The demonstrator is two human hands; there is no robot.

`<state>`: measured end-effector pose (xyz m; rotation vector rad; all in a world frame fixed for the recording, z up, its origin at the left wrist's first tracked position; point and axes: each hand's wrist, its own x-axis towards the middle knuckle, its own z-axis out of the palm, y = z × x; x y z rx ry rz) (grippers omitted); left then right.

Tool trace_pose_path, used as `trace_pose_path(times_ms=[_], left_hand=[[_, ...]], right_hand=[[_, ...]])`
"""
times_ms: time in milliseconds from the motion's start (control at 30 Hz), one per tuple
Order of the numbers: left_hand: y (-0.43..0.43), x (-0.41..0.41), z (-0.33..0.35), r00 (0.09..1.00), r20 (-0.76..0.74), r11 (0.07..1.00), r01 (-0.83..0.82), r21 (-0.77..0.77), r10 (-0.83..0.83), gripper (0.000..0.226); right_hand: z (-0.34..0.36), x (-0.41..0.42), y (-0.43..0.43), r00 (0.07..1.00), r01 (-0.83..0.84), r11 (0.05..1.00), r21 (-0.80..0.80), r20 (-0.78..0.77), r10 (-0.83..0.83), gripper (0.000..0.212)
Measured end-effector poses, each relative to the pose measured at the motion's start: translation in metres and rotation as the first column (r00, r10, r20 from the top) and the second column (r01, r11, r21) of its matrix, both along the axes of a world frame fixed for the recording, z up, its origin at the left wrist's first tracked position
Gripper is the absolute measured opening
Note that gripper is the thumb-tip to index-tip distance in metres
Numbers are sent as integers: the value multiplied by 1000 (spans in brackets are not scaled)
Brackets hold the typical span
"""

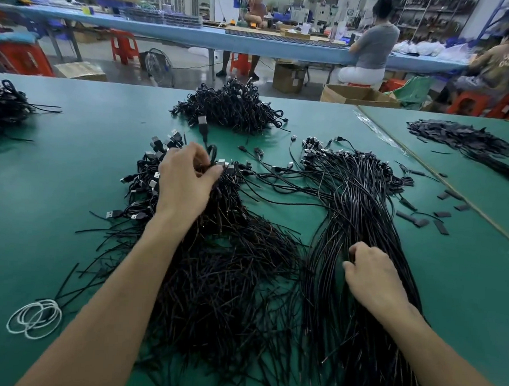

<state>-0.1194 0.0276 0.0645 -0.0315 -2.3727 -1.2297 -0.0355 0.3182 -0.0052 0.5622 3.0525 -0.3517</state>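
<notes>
Left hand point(187, 178) pinches looped cable point(211, 154) (above tangled heap point(223, 279)) | right hand point(372, 276) grips cable bundle point(349, 202)

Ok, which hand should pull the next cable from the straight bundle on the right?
Right. The right hand rests on the straight bundle, fingers curled among its strands. The left hand is across at the tangled pile, gripping a looped cable.

Left grip point(187, 178) extended, pinching — right grip point(369, 273) curled, nearer
</notes>
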Motion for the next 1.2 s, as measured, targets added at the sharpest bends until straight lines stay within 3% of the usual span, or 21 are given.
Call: trace_pose_path(times_ms=[133, 167, 233, 300, 367, 433, 533, 600, 667, 767, 833, 867, 933, 1000, 1067, 1100, 1133, 1200], left_hand=[[-3, -18, -9, 996, 88, 1000, -26, -7, 27, 20], [0, -19, -10, 997, 76, 999, -24, 26, 22, 24], [6, -19, -9, 999, 25, 997, -38, 66, 37, 29], [13, -13, -7, 997, -45, 998, -57, -15, 57, 25], [23, -3, -4, 995, -100, 991, -10, -135, -4, 19], [36, 10, -4, 973, -93, 957, 185, -222, -210, 25], [54, 26, -10, 834, 64, 786, 539, -302, -548, 54], [62, 30, -17, 737, 77, 702, 666, -252, -671, 51], [61, 29, -23, 736, -19, 736, 676, -27, -677, 26], [46, 23, -28, 897, -94, 881, 442, 170, -432, 33], [31, 18, -28, 951, -177, 922, 292, 255, -252, 31], [23, 17, -27, 957, -224, 919, 248, 306, -183, 31], [10, 19, -19, 940, -332, 921, 195, 337, -77, 40], [5, 25, -9, 911, -407, 966, 163, 202, -69, 50], [7, 35, 0, 918, -339, 972, 230, 37, -204, 50], [10, 39, 3, 927, -246, 959, 278, -50, -281, 49], [14, 43, 3, 933, -140, 940, 315, -134, -333, 47], [25, 53, 0, 935, 19, 897, 345, -276, -353, 48]], right_hand=[[2, -8, 3, 996, 92, 988, -127, -7, -94, 30], [3, -11, 5, 993, 117, 974, -193, 25, -114, 32], [8, -15, 8, 992, 122, 948, -295, 42, -115, 14], [18, -14, 6, 996, 68, 928, -366, -26, -83, 22], [32, -10, -5, 988, -40, 903, -428, -149, -26, 22], [53, -5, -26, 962, -222, 839, -496, -253, 105, 22], [84, 14, -67, 849, -525, 693, -494, -362, 386, 27], [100, 30, -89, 739, -674, 563, -479, -447, 504, 24], [106, 41, -95, 691, -723, 512, -465, -506, 516, 24], [104, 39, -77, 734, -648, 635, -421, -568, 373, 39], [96, 28, -51, 764, -483, 816, -317, -608, 216, 41], [91, 23, -34, 769, -365, 900, -238, -621, 148, 41], [83, 13, 0, 803, -150, 978, -143, -594, 37, 40], [75, 7, 23, 908, -50, 996, -80, -418, 12, 37], [69, 7, 29, 984, -98, 994, 44, -147, 103, 29], [68, 10, 25, 983, -181, 981, 64, -28, 183, 36], [67, 13, 19, 953, -301, 954, 21, 40, 300, 52], [68, 21, -1, 846, -519, 833, -190, 22, 532, 80]])
